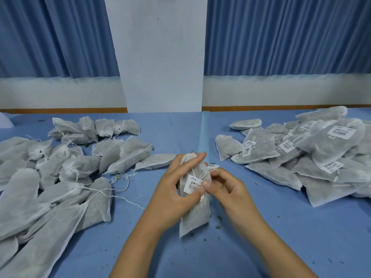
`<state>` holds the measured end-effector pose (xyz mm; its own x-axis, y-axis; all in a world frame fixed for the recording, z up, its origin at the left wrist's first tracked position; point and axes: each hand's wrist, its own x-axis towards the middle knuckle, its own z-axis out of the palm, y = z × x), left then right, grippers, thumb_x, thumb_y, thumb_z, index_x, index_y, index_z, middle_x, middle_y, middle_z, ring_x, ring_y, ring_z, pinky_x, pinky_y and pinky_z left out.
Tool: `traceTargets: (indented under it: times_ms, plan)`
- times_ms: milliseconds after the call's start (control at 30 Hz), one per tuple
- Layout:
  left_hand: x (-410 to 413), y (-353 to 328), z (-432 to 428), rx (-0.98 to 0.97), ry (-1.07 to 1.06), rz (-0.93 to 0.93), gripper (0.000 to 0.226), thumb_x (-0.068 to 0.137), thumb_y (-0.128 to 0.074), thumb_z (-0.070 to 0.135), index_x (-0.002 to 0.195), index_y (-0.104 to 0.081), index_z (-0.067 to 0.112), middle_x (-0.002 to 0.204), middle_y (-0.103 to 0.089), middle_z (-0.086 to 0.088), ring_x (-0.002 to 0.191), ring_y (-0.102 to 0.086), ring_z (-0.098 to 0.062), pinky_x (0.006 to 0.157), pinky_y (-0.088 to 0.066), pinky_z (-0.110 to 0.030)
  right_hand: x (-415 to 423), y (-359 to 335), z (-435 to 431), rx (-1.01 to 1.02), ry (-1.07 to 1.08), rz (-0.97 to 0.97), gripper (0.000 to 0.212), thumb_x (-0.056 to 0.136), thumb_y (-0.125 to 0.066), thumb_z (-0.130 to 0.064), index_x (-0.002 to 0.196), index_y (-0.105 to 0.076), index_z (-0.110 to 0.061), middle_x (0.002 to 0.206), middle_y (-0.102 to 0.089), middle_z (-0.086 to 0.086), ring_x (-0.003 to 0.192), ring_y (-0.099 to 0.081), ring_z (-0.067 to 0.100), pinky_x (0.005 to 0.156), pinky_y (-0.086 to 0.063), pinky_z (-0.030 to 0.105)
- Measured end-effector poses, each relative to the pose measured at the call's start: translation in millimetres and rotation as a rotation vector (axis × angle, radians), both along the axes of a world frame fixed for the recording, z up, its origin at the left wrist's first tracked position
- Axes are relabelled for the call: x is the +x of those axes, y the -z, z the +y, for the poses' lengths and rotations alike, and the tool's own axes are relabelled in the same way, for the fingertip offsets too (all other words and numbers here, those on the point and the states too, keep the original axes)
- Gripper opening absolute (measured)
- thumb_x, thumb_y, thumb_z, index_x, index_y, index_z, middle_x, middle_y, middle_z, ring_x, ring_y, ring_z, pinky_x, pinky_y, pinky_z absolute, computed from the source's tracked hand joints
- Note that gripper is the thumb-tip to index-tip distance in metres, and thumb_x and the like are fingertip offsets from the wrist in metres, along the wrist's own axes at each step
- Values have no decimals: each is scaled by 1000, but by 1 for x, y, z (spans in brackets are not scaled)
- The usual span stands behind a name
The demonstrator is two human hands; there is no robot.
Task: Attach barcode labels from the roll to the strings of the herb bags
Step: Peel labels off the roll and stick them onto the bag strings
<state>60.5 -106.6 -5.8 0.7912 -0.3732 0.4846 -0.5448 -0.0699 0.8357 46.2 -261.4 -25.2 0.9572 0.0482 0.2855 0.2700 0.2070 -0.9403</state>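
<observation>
Herb bag (195, 213) is dead centre and closest, standing more or less upright with the neck end pointing away. Can't tell if the bottom edge actually touches the table (281, 243). The left hand (172, 191) has its grip wrapped round the upper half of it, with the fingers going behind the neck and the thumb coming across the front. A barcode label (192, 184) sits on the front of the bag, right where the white string (197, 175) loops down. The right hand (228, 189) has its grip nearly closed: the thumb tip presses the label's right edge, the other fingers curled in behind, so it's pinching the label. Whether the string is caught in that pinch too, no idea.

Dark herb crumbs (219, 222) are scattered on the blue table just beside the bag. A small strip of labels (213, 166) pokes out just past the right fingers.

Further out, there's a big heap of unlabelled bags (50, 177) on the left, strings trailing everywhere. On the right is a pile of labelled bags (313, 157) with barcodes showing.

At the back, a white pillar (158, 57) meets the table's far edge, with blue curtains (60, 37) on both sides.
</observation>
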Motion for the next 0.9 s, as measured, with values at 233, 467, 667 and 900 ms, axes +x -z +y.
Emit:
traceTargets:
  times_ms: [233,467,667,900]
  plan:
    - [-1,2,-3,-36,-30,-16,61,81,-68,6,132,-56,37,127,-53,10,122,-50,0,93,-39,-8,-1,-1,-3,-41,6,-1,32,79,-64,-19,102,-62,2,95,-70,9,91,-66,19,81,-51,24]
    - [6,7,-5,-129,-70,-43,56,88,-60,13,132,-52,45,137,-53,13,132,-46,-8,108,-38,-26,0,-2,-7,-144,-92,56,50,74,-77,-16,119,-56,-11,116,-65,13,105,-64,31,93,-53,40]
    - [11,12,-8,-255,-45,41,57,92,-60,22,137,-40,48,135,-53,26,128,-49,-1,99,-44,-18,-2,-7,-12,-91,-37,109,41,76,-77,-20,113,-61,-11,107,-70,3,76,-68,19,44,-48,27]
    - [21,22,-8,-209,-237,43,45,97,-51,16,136,-41,38,128,-58,12,117,-56,1,94,-43,-11,3,-10,-22,42,142,137,36,70,-71,-26,102,-66,-11,96,-71,6,66,-63,15,41,-44,25]
